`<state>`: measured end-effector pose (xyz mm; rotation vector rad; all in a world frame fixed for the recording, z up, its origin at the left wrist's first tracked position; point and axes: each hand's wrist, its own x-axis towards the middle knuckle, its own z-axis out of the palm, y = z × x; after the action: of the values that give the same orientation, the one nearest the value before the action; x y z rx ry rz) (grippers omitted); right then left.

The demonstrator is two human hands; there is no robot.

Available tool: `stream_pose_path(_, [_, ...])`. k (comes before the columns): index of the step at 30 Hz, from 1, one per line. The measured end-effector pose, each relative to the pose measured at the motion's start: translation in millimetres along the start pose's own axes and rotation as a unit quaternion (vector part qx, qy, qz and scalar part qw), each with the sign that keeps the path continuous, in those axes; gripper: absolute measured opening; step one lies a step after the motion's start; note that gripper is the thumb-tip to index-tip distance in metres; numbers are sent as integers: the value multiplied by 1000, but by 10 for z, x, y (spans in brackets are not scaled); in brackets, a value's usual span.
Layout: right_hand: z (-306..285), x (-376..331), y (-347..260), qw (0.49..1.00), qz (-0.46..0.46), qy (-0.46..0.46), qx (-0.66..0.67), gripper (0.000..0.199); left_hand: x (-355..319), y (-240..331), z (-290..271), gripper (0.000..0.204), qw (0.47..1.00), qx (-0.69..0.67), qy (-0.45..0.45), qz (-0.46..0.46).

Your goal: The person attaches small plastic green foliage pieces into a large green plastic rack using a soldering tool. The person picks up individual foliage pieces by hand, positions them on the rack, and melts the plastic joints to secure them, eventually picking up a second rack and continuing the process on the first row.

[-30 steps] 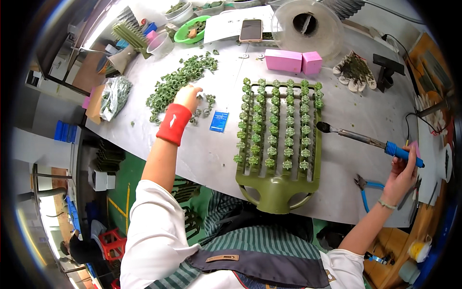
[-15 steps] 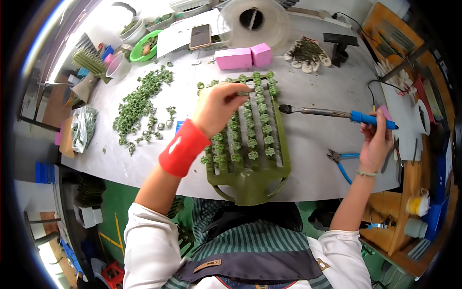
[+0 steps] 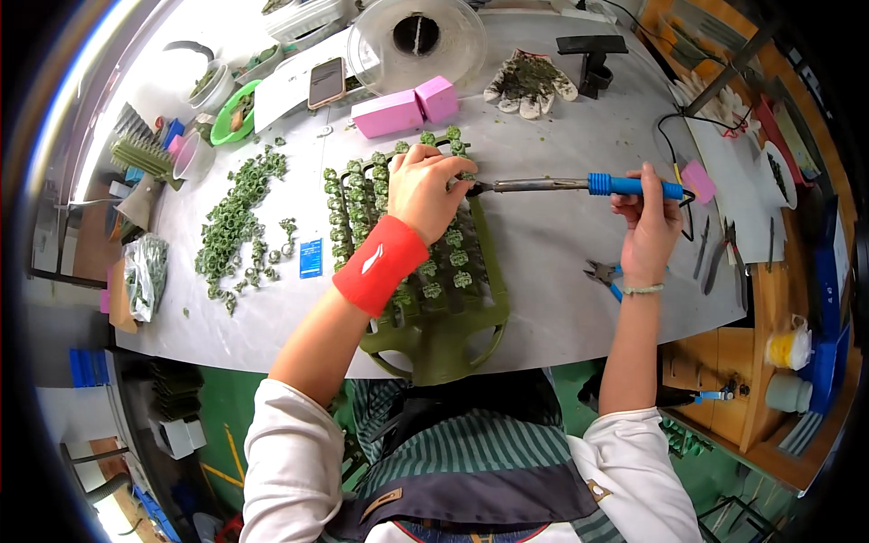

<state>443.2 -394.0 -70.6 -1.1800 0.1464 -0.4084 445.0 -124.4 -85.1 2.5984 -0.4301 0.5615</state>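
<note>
My right hand (image 3: 650,222) is closed around the blue handle of a soldering iron (image 3: 543,184) with a long metal shaft. The iron points left, its dark tip beside the fingertips of my left hand (image 3: 425,188). That left hand, below which sits a red wristband, hovers over the upper part of a green slotted rack (image 3: 453,330). Its thumb and forefinger are pinched together at a small green piece; what exactly they hold is hidden. Rows of small green rosette-like pieces (image 3: 460,258) stand along the rack's bars.
Left of the rack lie a pile of loose green pieces (image 3: 237,204) and a blue card (image 3: 310,258). Pink blocks (image 3: 389,114), a phone (image 3: 327,82), a soiled glove (image 3: 532,83) and a black stand (image 3: 593,63) are behind. Blue-handled cutters (image 3: 605,275) lie near my right forearm.
The soldering iron has moved left relative to the rack, its tip now at my left fingertips. The whole view has shifted, and the rack appears further left.
</note>
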Motion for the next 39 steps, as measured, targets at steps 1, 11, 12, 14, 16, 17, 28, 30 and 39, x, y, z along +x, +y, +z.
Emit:
stream_pose_path(1, [5,-1,6,1000,-1,1,-1,24,5,11,-3,19,1000,6,0,-1])
stream_pose_path(11, [-239,34,-293,998,-29,21,-50,25,24,-77,-129,24,999,-18,-11,40])
stream_pose_path(12, [-271,37,-323,998,-23,25,-45,26,48,-169,-237,24,995,-104,-5,-3])
stream_pose_path(14, [-246,19,-326,999,-15,23,-39,26,-32,-480,-511,20,956,-252,27,-148])
stream_pose_path(16, [-231,-12,-338,998,-24,25,-52,27,-262,-997,-877,16,965,-129,76,-216])
stream_pose_path(17, [-211,-30,-329,998,-21,19,-49,27,-477,-1390,-1037,18,965,-23,64,-253])
stream_pose_path(28, [-193,-77,-373,998,-18,23,-56,27,-1145,-2221,-1114,28,874,-73,9,-481])
stream_pose_path(30, [-206,-87,-402,998,-20,26,-56,27,-1136,-2190,-1128,18,860,-191,70,-468])
stream_pose_path(39, [-196,-135,-438,999,-21,21,-46,27,-990,-2089,-1136,18,949,-33,19,-313])
